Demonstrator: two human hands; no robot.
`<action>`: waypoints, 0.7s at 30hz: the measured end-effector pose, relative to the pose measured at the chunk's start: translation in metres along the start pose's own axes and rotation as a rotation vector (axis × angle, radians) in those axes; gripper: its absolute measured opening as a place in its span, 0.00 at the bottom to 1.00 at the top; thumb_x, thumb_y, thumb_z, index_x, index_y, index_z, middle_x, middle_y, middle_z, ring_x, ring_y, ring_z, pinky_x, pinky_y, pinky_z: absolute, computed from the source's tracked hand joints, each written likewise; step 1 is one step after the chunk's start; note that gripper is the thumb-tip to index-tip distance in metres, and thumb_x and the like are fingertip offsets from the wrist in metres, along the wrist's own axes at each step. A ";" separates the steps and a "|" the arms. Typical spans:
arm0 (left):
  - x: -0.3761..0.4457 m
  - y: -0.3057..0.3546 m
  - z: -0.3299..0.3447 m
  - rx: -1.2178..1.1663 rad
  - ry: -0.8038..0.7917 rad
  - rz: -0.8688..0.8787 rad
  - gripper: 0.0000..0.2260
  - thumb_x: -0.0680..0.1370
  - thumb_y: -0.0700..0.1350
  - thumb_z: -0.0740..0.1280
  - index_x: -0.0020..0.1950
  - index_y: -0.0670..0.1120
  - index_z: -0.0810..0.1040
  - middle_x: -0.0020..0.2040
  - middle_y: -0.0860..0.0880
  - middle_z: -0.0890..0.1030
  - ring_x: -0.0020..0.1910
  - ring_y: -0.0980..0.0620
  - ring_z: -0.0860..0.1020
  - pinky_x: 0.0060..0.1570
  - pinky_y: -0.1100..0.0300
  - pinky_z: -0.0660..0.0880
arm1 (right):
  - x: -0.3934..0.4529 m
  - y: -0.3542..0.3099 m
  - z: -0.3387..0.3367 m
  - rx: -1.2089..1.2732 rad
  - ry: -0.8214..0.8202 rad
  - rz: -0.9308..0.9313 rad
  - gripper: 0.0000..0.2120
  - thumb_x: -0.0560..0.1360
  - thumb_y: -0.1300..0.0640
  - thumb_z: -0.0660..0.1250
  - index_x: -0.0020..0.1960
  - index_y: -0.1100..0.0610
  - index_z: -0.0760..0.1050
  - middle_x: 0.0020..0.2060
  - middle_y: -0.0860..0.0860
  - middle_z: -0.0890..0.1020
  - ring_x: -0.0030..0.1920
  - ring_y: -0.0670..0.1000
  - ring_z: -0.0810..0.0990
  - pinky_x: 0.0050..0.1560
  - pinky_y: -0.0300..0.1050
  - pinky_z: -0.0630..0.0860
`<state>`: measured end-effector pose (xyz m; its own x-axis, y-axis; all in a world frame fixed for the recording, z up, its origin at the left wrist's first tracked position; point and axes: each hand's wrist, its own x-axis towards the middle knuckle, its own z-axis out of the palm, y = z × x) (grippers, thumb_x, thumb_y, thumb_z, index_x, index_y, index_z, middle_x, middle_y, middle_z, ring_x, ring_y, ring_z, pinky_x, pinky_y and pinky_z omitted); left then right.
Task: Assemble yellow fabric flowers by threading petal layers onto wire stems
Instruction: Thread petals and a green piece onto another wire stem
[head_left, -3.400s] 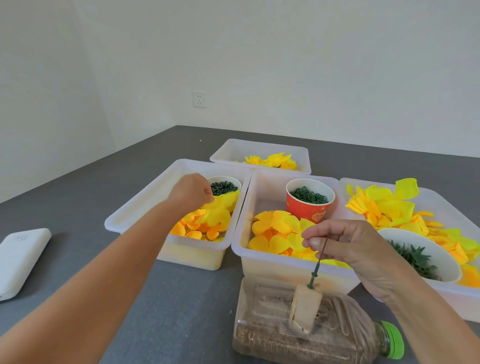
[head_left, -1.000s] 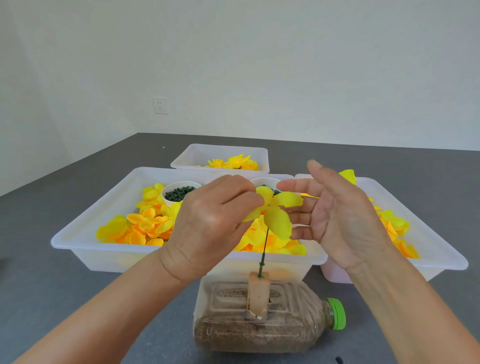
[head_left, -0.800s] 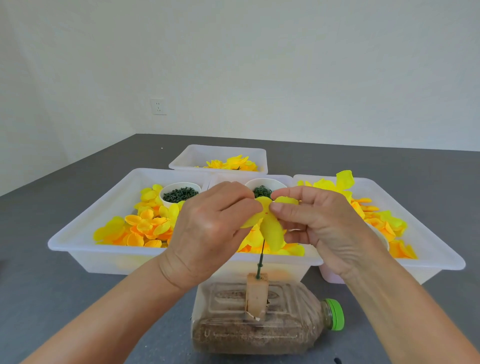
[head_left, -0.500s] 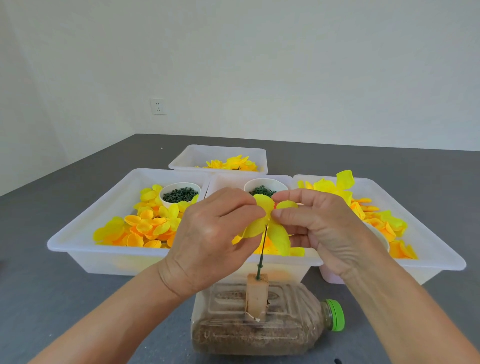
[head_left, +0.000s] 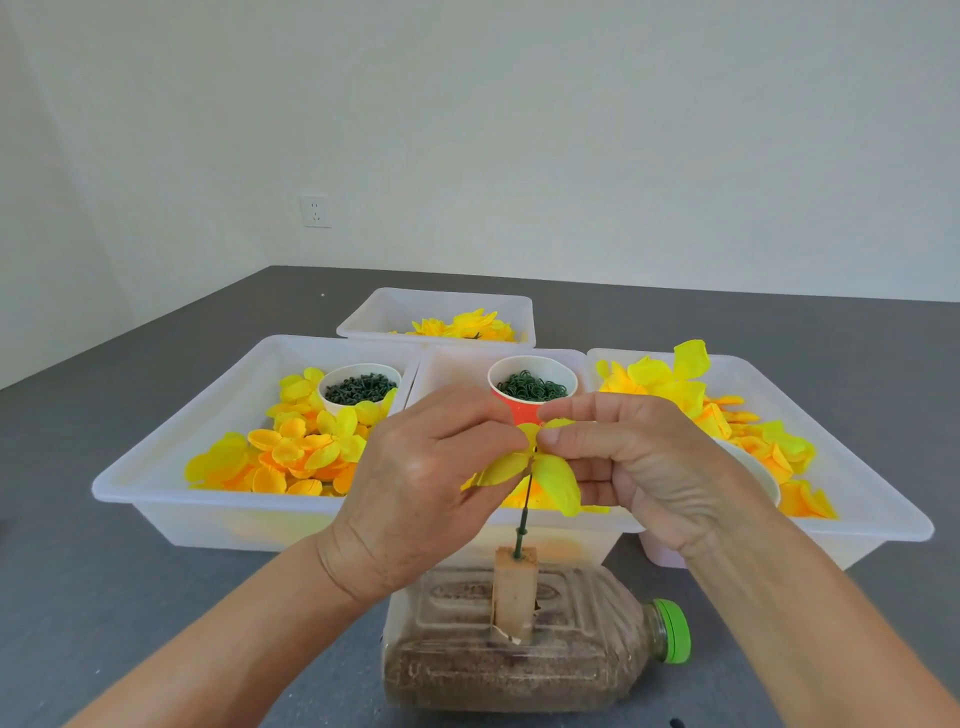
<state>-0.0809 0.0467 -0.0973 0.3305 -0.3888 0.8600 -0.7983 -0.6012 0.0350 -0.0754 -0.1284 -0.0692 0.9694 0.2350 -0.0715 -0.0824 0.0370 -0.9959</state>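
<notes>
Both hands (head_left: 415, 499) (head_left: 639, 467) pinch petal layer (head_left: 540, 467); no writing legible.

A yellow fabric petal layer (head_left: 540, 470) sits threaded on a thin green wire stem (head_left: 522, 525) at the frame's centre, petals drooping outward. The stem stands nearly upright, its foot stuck in a small block (head_left: 513, 592).

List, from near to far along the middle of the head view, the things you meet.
Sand-filled bottle → wooden block → green wire stem → yellow petal layer → red cup → far tray → wall socket.
</notes>
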 end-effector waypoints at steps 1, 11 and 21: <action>0.000 0.000 0.000 0.002 -0.003 -0.001 0.07 0.73 0.41 0.68 0.42 0.39 0.83 0.41 0.45 0.81 0.37 0.45 0.79 0.34 0.54 0.76 | 0.000 0.000 0.000 0.009 -0.005 0.009 0.13 0.66 0.64 0.73 0.50 0.60 0.79 0.32 0.52 0.84 0.27 0.48 0.81 0.26 0.38 0.75; -0.002 -0.001 0.002 -0.024 -0.021 -0.011 0.08 0.75 0.42 0.67 0.41 0.39 0.83 0.41 0.45 0.81 0.37 0.46 0.79 0.35 0.54 0.76 | 0.004 0.005 0.001 0.043 -0.031 0.065 0.08 0.68 0.65 0.70 0.46 0.58 0.79 0.30 0.53 0.82 0.26 0.48 0.78 0.28 0.39 0.76; -0.010 -0.004 0.001 0.022 -0.072 0.036 0.07 0.75 0.42 0.68 0.42 0.40 0.83 0.41 0.45 0.81 0.39 0.48 0.76 0.37 0.57 0.74 | 0.003 0.015 0.002 0.034 -0.052 0.092 0.09 0.69 0.67 0.70 0.47 0.58 0.78 0.30 0.51 0.82 0.26 0.46 0.79 0.25 0.37 0.74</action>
<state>-0.0805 0.0523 -0.1068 0.3378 -0.4593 0.8215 -0.7992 -0.6011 -0.0075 -0.0741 -0.1248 -0.0843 0.9441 0.2890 -0.1586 -0.1792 0.0462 -0.9827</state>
